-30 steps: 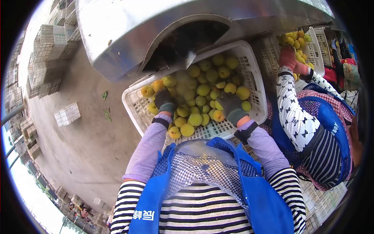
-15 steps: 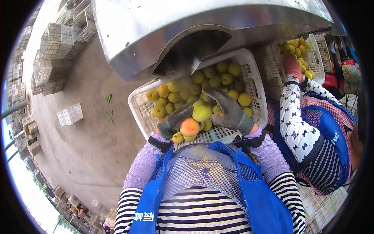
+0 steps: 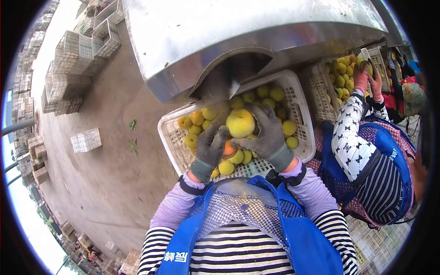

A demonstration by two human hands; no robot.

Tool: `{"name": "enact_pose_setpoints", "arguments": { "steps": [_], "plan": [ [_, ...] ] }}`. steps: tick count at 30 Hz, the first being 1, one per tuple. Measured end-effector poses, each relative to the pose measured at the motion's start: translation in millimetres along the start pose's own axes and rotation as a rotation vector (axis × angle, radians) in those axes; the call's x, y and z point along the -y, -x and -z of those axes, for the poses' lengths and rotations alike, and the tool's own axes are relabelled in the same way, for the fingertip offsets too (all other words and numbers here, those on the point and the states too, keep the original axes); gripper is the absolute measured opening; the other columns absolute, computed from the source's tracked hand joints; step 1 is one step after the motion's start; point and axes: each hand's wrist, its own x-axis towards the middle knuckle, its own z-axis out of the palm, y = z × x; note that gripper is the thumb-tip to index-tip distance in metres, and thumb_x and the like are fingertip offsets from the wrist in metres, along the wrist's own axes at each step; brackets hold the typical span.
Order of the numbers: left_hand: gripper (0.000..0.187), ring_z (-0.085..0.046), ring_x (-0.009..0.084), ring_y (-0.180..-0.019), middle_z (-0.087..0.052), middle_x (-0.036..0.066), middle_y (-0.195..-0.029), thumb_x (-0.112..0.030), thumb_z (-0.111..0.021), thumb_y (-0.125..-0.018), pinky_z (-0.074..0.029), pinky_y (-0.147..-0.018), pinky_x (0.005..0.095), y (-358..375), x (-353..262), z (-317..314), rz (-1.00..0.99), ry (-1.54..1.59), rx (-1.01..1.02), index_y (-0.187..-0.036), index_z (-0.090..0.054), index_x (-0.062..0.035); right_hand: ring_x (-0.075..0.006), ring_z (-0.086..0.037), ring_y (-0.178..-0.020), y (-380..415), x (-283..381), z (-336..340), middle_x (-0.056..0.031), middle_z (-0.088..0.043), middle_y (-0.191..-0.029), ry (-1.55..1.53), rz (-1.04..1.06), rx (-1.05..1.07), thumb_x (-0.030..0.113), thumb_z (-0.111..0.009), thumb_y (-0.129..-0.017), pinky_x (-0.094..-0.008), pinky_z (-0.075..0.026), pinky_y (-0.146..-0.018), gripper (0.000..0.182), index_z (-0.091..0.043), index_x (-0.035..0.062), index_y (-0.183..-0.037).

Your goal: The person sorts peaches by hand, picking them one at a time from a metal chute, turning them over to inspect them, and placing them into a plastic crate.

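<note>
A large yellow peach (image 3: 240, 123) is clamped by the thumb and fingers of the gloved right hand (image 3: 269, 140), above a white plastic crate (image 3: 305, 119) of peaches; the gloved left hand (image 3: 211, 149) is bent close beside it, partly covering a red-blushed peach (image 3: 228, 149), and whether that is gripped cannot be told. Single-fruit handling appears under way, calling for a soft, steady hold. The held peach's underside is hidden, and the metal chute's mouth (image 3: 240, 71) is lost in shadow.

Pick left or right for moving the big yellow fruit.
Likely the right hand: its fingers border the yellow fruit on the right, thumb below; the left hand sits beside the orange fruit.
</note>
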Motion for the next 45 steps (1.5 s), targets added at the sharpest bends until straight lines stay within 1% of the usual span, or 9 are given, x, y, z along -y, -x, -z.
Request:
{"name": "enact_pose_setpoints", "arguments": {
  "steps": [6,11,15,19,24,26,30,35,45],
  "plan": [
    [0.042,-0.062,0.0171,-0.103,-0.065,0.011,-0.120,-0.027,-0.048,-0.105,-0.050,-0.091,0.0288,-35.3,-16.1,-7.1,-0.077,0.151,-0.315,-0.137,-0.053,-0.0003,-0.0332,-0.066,-0.087,-61.0,4.6,-7.9,-0.0151,-0.062,-0.104,0.244,0.075,-0.083,0.053,-0.085,-0.064,-0.0416,-0.055,-0.072,0.073,-0.064,0.0058,-0.116],
    [0.044,-0.064,0.0201,-0.100,-0.066,0.016,-0.112,-0.023,-0.051,-0.102,-0.053,-0.088,0.0312,-34.6,-4.6,12.0,0.122,0.369,-0.182,-0.140,-0.047,-0.0010,-0.0340,-0.066,-0.090,-123.9,-15.1,-30.4,-0.0159,-0.066,-0.103,0.386,0.104,0.003,0.061,-0.078,-0.067,-0.0440,-0.054,-0.073,0.072,-0.065,0.0040,-0.109],
    [0.050,-0.062,0.0231,-0.110,-0.062,0.016,-0.122,-0.014,-0.063,-0.094,-0.050,-0.096,0.0346,-26.4,-2.7,20.6,-0.141,-0.017,-0.075,-0.139,-0.045,0.0003,-0.0319,-0.065,-0.085,-148.8,-15.4,-51.3,-0.0128,-0.066,-0.089,0.508,0.153,-0.158,0.050,-0.081,-0.069,-0.0453,-0.052,-0.075,0.058,-0.067,0.0059,-0.104],
    [0.054,-0.059,0.0249,-0.118,-0.059,0.016,-0.129,-0.010,-0.064,-0.093,-0.047,-0.103,0.0371,-18.1,-7.4,28.5,-0.211,0.004,-0.054,-0.141,-0.042,0.0002,-0.0326,-0.062,-0.105,-141.6,8.8,-19.3,-0.0183,-0.064,-0.114,0.214,-0.031,0.303,0.062,-0.078,-0.067,-0.0445,-0.051,-0.088,0.086,-0.056,0.0089,-0.132],
    [0.046,-0.055,0.0252,-0.124,-0.055,0.017,-0.134,-0.010,-0.058,-0.098,-0.047,-0.106,0.0391,-16.2,26.2,32.9,0.014,0.475,-0.055,-0.140,-0.041,0.0012,-0.0366,-0.056,-0.114,-36.6,21.5,-41.4,-0.0198,-0.053,-0.129,0.264,0.282,0.251,0.057,-0.082,-0.064,-0.0442,-0.050,-0.092,0.102,-0.043,0.0086,-0.144],
    [0.046,-0.054,0.0252,-0.125,-0.054,0.017,-0.135,-0.011,-0.056,-0.100,-0.047,-0.106,0.0398,-4.7,26.5,27.9,-0.217,0.259,0.004,-0.140,-0.039,0.0022,-0.0370,-0.056,-0.114,-23.3,15.7,-48.5,-0.0184,-0.051,-0.131,0.190,0.194,0.154,0.052,-0.085,-0.062,-0.0428,-0.050,-0.093,0.101,-0.045,0.0086,-0.143],
    [0.046,-0.055,0.0242,-0.122,-0.052,0.014,-0.135,-0.002,-0.057,-0.096,-0.048,-0.104,0.0369,-14.9,4.9,17.7,0.105,0.772,0.056,-0.139,-0.040,0.0014,-0.0360,-0.056,-0.115,-17.3,11.2,-35.8,-0.0175,-0.052,-0.128,-0.021,0.184,0.066,0.042,-0.089,-0.058,-0.0422,-0.050,-0.095,0.096,-0.048,0.0070,-0.139],
    [0.039,-0.058,0.0241,-0.116,-0.055,0.015,-0.129,-0.001,-0.055,-0.097,-0.051,-0.098,0.0362,-10.9,-6.2,3.1,-0.311,-0.022,0.037,-0.135,-0.043,0.0016,-0.0356,-0.060,-0.108,-16.9,5.5,-25.2,-0.0186,-0.053,-0.126,-0.064,0.076,0.105,0.035,-0.087,-0.063,-0.0430,-0.052,-0.091,0.087,-0.050,0.0042,-0.135],
    [0.050,-0.060,0.0197,-0.109,-0.058,0.014,-0.122,-0.040,-0.034,-0.108,-0.052,-0.091,0.0325,-46.4,-6.6,-7.4,-0.018,0.215,-0.147,-0.137,-0.048,-0.0024,-0.0331,-0.067,-0.091,-44.4,4.7,-5.7,-0.0176,-0.062,-0.111,0.160,0.114,0.026,0.045,-0.085,-0.066,-0.0392,-0.056,-0.074,0.080,-0.058,0.0044,-0.128]
  ]
}}
